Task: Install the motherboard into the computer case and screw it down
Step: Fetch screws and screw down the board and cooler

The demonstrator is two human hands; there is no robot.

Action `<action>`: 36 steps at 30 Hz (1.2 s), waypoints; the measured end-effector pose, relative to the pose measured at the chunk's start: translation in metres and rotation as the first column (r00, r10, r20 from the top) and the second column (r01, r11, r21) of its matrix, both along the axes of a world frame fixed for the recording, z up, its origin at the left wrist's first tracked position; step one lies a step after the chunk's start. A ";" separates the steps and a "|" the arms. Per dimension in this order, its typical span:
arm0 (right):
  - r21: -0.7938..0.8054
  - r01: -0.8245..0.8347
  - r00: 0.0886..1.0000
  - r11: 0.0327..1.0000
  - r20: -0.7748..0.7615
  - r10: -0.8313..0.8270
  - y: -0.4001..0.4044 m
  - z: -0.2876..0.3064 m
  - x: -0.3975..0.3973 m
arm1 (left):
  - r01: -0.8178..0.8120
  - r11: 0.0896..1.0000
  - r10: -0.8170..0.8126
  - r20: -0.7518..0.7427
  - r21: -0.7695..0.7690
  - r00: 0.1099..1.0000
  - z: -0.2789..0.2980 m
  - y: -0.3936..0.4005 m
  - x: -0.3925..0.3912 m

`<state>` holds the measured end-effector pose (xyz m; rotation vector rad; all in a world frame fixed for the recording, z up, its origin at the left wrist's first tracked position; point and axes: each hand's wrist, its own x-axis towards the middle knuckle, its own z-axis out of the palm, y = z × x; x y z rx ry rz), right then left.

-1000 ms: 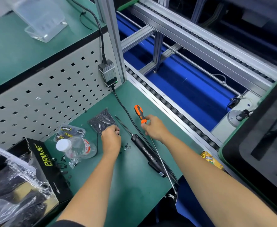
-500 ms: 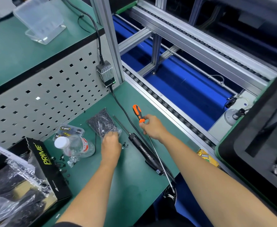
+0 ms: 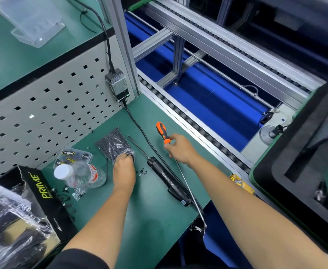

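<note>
Green desk (image 3: pixel 155 206) is under our two arms. Our left hand (image 3: pixel 123 167) pinches the near edge of a clear bag of tiny black screws (image 3: pixel 113 145). A few loose screws (image 3: pixel 142 171) lie just to the right of that hand. Our right hand (image 3: pixel 180 149) holds an orange and black screwdriver (image 3: pixel 164 133) by the low end of its handle. The handle points up and away from us. Its long thin shaft (image 3: pixel 190 193) runs back toward us and ends past the near edge of the desk. A black power screwdriver (image 3: pixel 168 180) lies between our hands, almost in line with the shaft, and its thin bit points away. To the left sit a black box that says PRIME (image 3: pixel 41 189), a clear bottle (image 3: pixel 77 174) on its side and a small sticker pack (image 3: pixel 73 155). Farther off is a gray board with square holes (image 3: pixel 42 109). A black cord (image 3: pixel 139 129) runs down from a small box on it. We cannot see the motherboard. A dark case (image 3: pixel 304 156) sits off to the right.
</note>
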<state>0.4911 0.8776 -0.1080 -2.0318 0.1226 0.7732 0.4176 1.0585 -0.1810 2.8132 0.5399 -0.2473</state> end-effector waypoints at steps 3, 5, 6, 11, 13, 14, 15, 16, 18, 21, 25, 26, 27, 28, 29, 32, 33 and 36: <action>0.006 -0.002 1.000 1.000 -0.004 0.002 0.003 0.001 -0.001 | -0.017 1.000 0.017 -0.002 -0.006 1.000 -0.001 0.001 0.002; 0.008 -0.004 1.000 1.000 0.000 0.004 0.004 0.001 -0.001 | -0.015 1.000 0.015 0.007 -0.026 1.000 0.000 0.000 0.005; 0.008 -0.005 1.000 1.000 0.001 0.005 0.005 0.001 -0.001 | 0.003 1.000 -0.003 0.008 -0.021 1.000 0.001 -0.001 0.006; -0.003 -0.013 1.000 1.000 0.007 0.013 0.006 -0.001 -0.002 | 0.072 0.997 -0.071 -0.014 0.006 0.997 0.002 -0.002 0.010; -0.002 -0.014 1.000 1.000 0.004 0.014 0.007 -0.001 -0.002 | 0.078 0.997 -0.078 -0.027 0.014 0.997 0.003 -0.002 0.011; -0.001 -0.015 1.000 1.000 0.002 0.015 0.007 0.000 -0.002 | 0.086 0.996 -0.085 -0.036 0.023 0.996 0.003 -0.002 0.013; -0.001 -0.015 1.000 1.000 0.000 0.015 0.007 0.000 -0.002 | 0.095 0.995 -0.093 -0.044 0.033 0.995 0.003 -0.001 0.014; 0.000 -0.015 1.000 1.000 -0.002 0.015 0.006 0.001 -0.002 | 0.103 0.994 -0.101 -0.049 0.040 0.994 0.003 -0.001 0.015; -0.001 -0.011 1.000 1.000 -0.002 0.011 0.004 0.002 -0.001 | 0.119 0.991 -0.116 -0.055 0.053 0.992 0.003 0.001 0.017; 0.002 -0.002 1.000 1.000 -0.001 0.002 0.000 0.005 0.001 | 0.104 0.994 -0.102 -0.041 0.046 0.994 0.001 0.002 0.018; -0.005 0.005 1.000 1.000 0.004 -0.005 -0.005 0.006 0.003 | -0.027 0.999 0.027 0.019 -0.046 0.999 0.002 0.002 0.020; 0.000 0.010 1.000 1.000 0.004 -0.010 -0.006 0.007 0.004 | -0.085 0.992 0.088 0.033 -0.092 0.996 0.004 0.002 0.020; 0.006 0.016 1.000 1.000 0.004 -0.016 -0.005 0.008 0.004 | -0.155 0.977 0.163 0.044 -0.145 0.986 0.007 0.002 0.021; 0.013 0.019 1.000 1.000 0.005 -0.019 -0.005 0.009 0.004 | -0.231 0.951 0.245 0.048 -0.204 0.968 0.010 0.003 0.022; 0.022 0.020 1.000 1.000 0.007 -0.020 -0.004 0.011 0.004 | -0.306 0.915 0.328 0.042 -0.261 0.944 0.013 0.003 0.023; 0.050 0.016 1.000 0.999 0.023 -0.017 -0.001 0.017 0.003 | -0.456 0.804 0.506 0.036 -0.381 0.862 0.025 0.003 0.029; 0.054 0.013 1.000 0.998 0.028 -0.015 -0.001 0.019 0.003 | -0.475 0.776 0.538 0.043 -0.414 0.842 0.029 0.002 0.031; 0.065 0.005 0.999 0.998 0.033 -0.007 -0.002 0.024 0.002 | -0.470 0.712 0.575 0.050 -0.521 0.816 0.044 -0.011 0.040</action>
